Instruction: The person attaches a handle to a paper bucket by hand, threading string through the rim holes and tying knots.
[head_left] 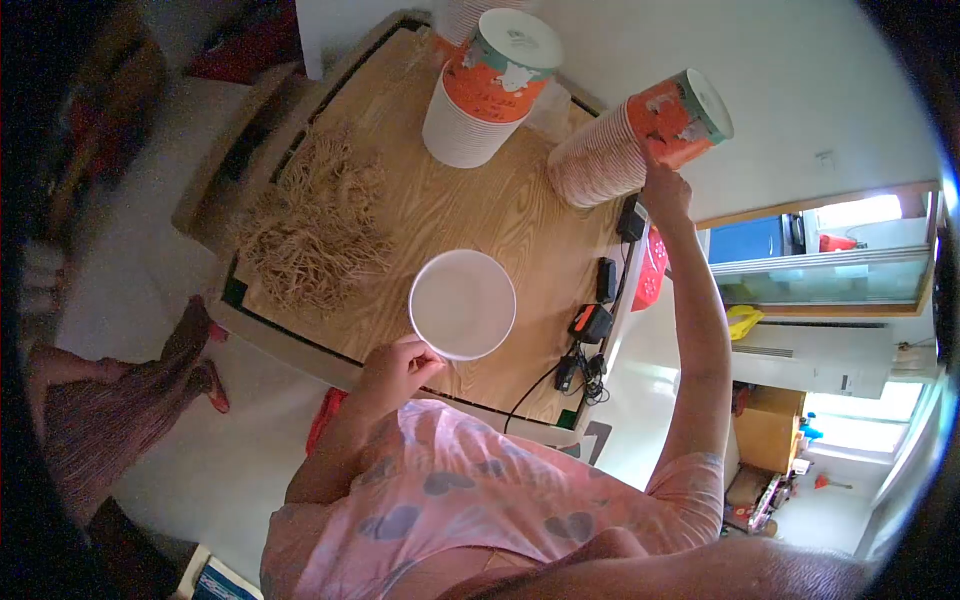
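left hand: your left hand (pixel 402 367) is clamped on the white cup (pixel 461 356), thumb and fingers pinched at its near rim, likely to steady it while leaving the mouth unobstructed.
white cup: at the near part of the wooden surface (pixel 530 225), in front of your chest, mouth turned up toward you; you cannot tell whether its base touches the wood.
right hand: your right hand (pixel 668 192) reaches out well apart from the left, a finger against the orange wrapper of the right cup stack (pixel 600 165); you cannot tell whether it grips.
right cup stack: nested cups slanting away from you in this view, wrapped end outermost; the touch there perhaps keeps the column from sliding.
other stack: another wrapped cup stack (pixel 474 125) stands at the far side, probably nested to save room.
string heap: tangled beige strings (pixel 315 225) lie to the left, apart from the cups.
right edge: black adapters (pixel 591 323) and cables sit along it.
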